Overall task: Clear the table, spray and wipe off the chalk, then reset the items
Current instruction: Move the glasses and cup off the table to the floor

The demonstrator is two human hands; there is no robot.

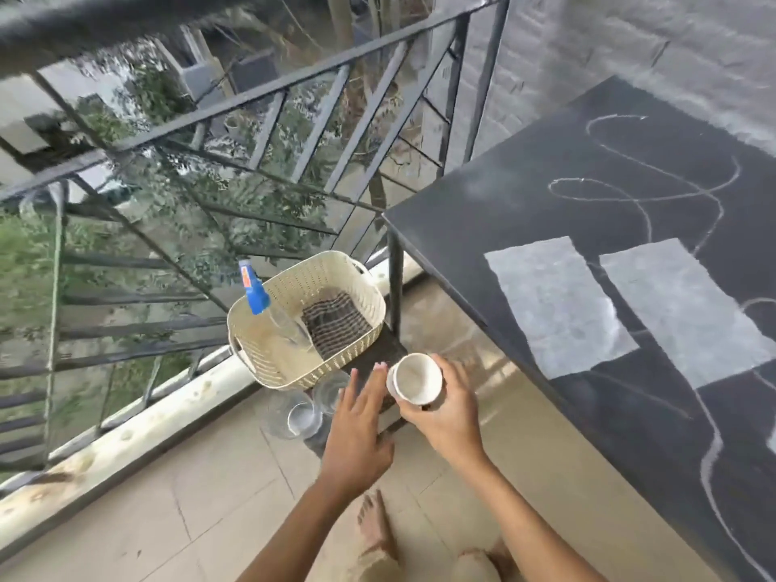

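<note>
White cup (415, 378) is gripped in the right hand (445, 417), its fingers (460, 373) curled round the wall, mouth up, above the near corner of a low dark stand (378, 350) left of the table (504, 195). The left hand (357, 430) is held flat just beside the cup, fingers (355, 386) straight and slightly spread, nothing grasped. Two clear glasses (304, 415) are seen under and left of that hand, next to a cream basket (268, 363) in which a spray bottle (256, 294) and a striped cloth (336, 327) are kept.

Clearing is judged to be the step in hand, and not finished: two pale sheets (554, 308) lie on the table among the chalk lines (646, 195). What is called for next is that the cup be lowered upright onto free space by the glasses, without their being knocked. The sheets are then to be lifted before bottle and cloth are taken.
</note>
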